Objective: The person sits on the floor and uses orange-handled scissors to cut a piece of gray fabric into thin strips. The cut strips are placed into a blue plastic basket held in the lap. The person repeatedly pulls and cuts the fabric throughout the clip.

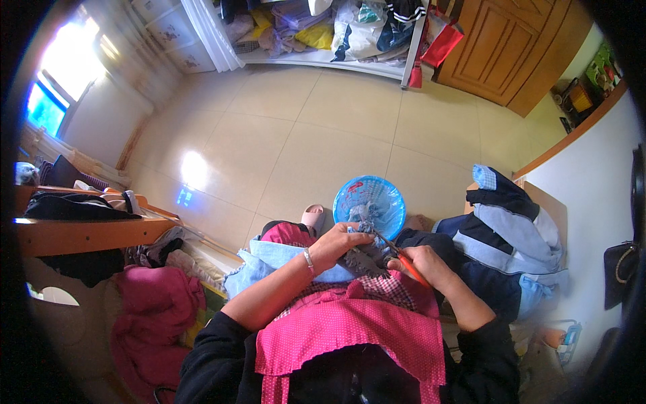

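Observation:
My left hand (339, 243) pinches a dark grey denim piece (367, 261) with frayed edges, held above my lap. Orange-handled scissors (415, 269) are in my right hand (429, 263), their blades pointing up and left to the fabric beside my left fingertips. Whether the blades are parted is too small to tell. Just beyond both hands stands a round blue bin (402, 207) lined with clear plastic, with bluish-grey scraps or threads inside. Light blue denim (282, 257) with a frayed edge lies across my lap, by my left forearm. A pink dotted apron (348, 323) covers my front.
Folded and draped denim clothing (509, 227) is piled at my right, near the white wall. On the left are an orange wooden bed frame (81, 233) and a pink blanket (156, 303). A clothes-filled shelf (287, 58) and wooden door (504, 50) stand across the tiled floor (333, 136).

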